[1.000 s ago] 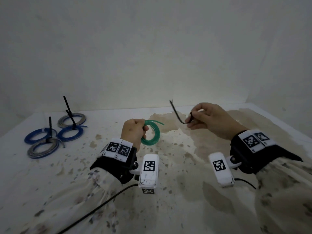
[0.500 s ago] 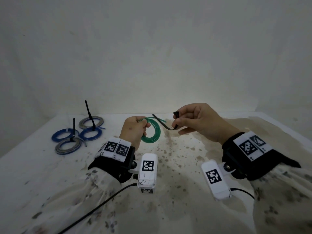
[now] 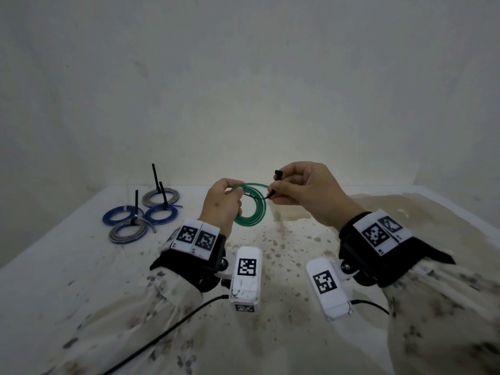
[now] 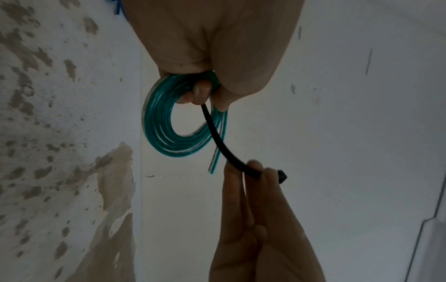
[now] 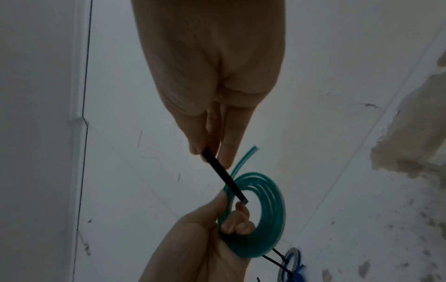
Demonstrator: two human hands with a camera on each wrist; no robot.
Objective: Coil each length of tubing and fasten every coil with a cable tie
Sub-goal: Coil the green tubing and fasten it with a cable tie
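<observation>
- Head view: my right hand point(image 3: 305, 193) has brought the black cable tie point(image 3: 259, 197) from well apart to the green coil point(image 3: 251, 207), its tip now at the ring's upper edge. Judgement: threading is starting. My left hand point(image 3: 221, 204) pinches the coil's near side, held above the worktop point(image 3: 67, 266). Four tied coils point(image 3: 140, 215) lie far left.
- Left wrist view: my left grip, thumb and fingers pressed together on the green coil point(image 4: 164, 126); the cable tie point(image 4: 217, 137) crosses the ring to my right fingertips point(image 4: 255, 167), which pinch it near its head.
- Right wrist view: my right grip pinches the cable tie point(image 5: 224, 175); its tip sits inside the green coil point(image 5: 265, 209), just beside my left fingers point(image 5: 239, 223).
</observation>
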